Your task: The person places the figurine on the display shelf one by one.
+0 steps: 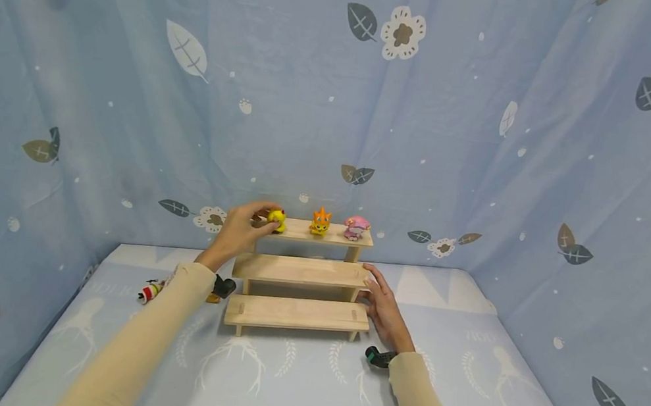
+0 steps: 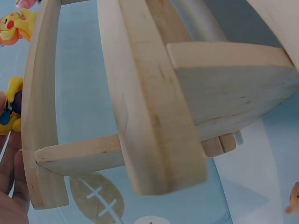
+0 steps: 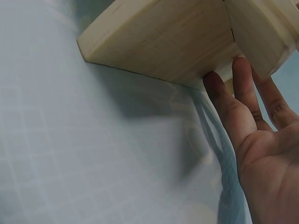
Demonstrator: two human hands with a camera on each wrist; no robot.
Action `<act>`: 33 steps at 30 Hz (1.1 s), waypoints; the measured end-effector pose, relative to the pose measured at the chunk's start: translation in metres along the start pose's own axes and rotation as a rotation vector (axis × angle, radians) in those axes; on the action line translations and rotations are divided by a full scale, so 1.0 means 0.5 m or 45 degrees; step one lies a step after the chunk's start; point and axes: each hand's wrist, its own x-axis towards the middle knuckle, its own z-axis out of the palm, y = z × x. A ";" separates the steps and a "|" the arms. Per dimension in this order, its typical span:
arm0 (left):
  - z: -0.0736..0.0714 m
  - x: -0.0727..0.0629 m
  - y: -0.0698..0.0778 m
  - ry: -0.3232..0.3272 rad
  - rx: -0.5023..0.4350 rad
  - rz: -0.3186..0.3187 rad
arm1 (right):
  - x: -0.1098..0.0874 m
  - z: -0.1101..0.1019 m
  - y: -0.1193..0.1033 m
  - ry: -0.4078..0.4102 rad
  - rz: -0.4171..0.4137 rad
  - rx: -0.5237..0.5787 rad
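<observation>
A three-tiered wooden shelf (image 1: 302, 271) stands on the table. At the left end of its top tier my left hand (image 1: 241, 232) pinches a small yellow toy figure (image 1: 279, 221) between thumb and fingers. The left wrist view shows that figure (image 2: 15, 105) at the edge, partly covered by the shelf's wood. Along the same tier stand an orange-and-yellow toy figure (image 1: 320, 222) in the middle and a pink toy figure (image 1: 356, 227) at the right end. My right hand (image 1: 385, 312) rests against the shelf's right side, its extended fingertips (image 3: 215, 84) at the side support.
Left of the shelf, a red-and-white toy (image 1: 150, 291) lies on the table (image 1: 306, 386), partly behind my left forearm. A small orange-brown thing (image 1: 213, 298) sits near my left wrist. A blue patterned curtain (image 1: 289, 93) hangs behind the shelf and at both sides.
</observation>
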 end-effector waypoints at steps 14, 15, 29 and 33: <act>-0.020 -0.019 -0.005 -0.060 -0.043 0.019 | -0.003 0.000 0.005 0.005 -0.011 0.021; -0.025 -0.024 -0.007 -0.050 -0.028 0.029 | -0.003 0.000 0.005 0.000 -0.015 0.015; -0.099 -0.122 -0.021 0.019 0.127 0.024 | -0.001 -0.004 0.002 0.002 -0.030 0.023; -0.118 -0.161 -0.025 0.001 0.184 0.014 | -0.001 -0.001 0.002 -0.004 -0.029 0.016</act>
